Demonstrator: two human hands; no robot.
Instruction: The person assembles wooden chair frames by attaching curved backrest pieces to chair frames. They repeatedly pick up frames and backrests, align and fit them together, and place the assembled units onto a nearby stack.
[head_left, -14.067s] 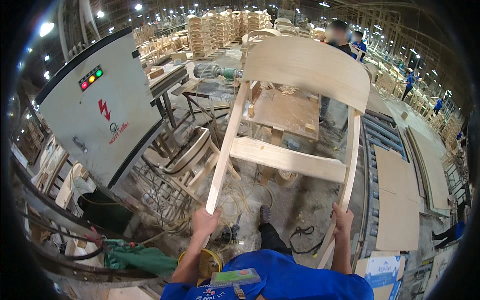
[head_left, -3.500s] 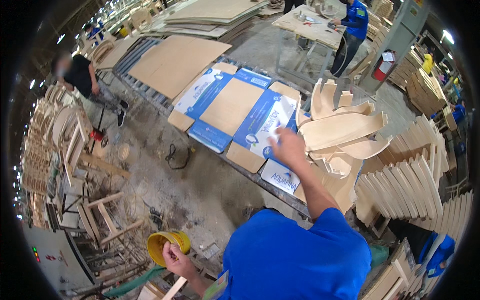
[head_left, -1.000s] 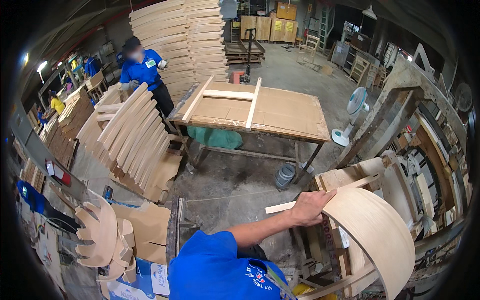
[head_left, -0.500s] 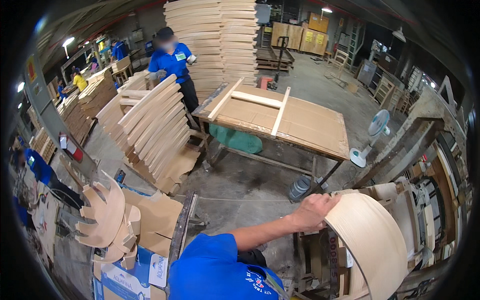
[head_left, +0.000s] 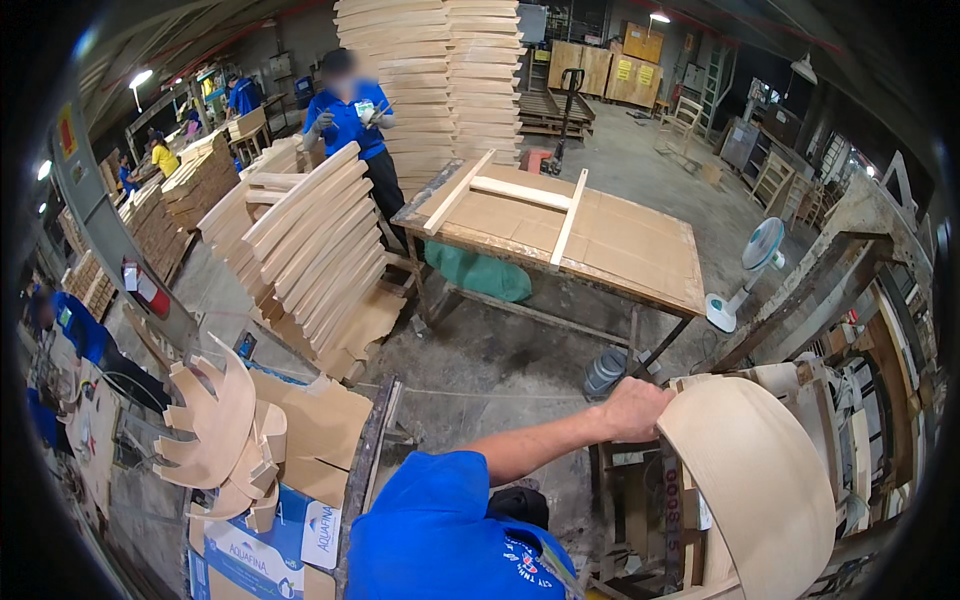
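Note:
My left hand (head_left: 637, 410) reaches across to the right, its fingers closed over the upper left corner of a curved wooden panel (head_left: 760, 480). The panel is pale and smooth, and its broad bulging face shows. Below it is a timber and metal structure (head_left: 630, 510), partly covered; whether the panel rests on it I cannot tell. My right hand is out of sight. At the lower left, several curved wooden pieces (head_left: 225, 425) lie heaped on cardboard (head_left: 320, 425) above a blue and white carton (head_left: 255, 550).
A cardboard-covered table (head_left: 640, 240) bears an H-shaped wooden frame (head_left: 520, 193). Left of it stand stacked curved slats (head_left: 320, 250) and a co-worker in blue (head_left: 350, 125). A standing fan (head_left: 765, 245), grey container (head_left: 605, 372) and heavy slanted frame (head_left: 800, 290) are on the right.
The curved panel has turned a little, so more of its broad face shows, with my left hand still on its corner. The co-worker's hands have shifted. The whole view has shifted slightly.

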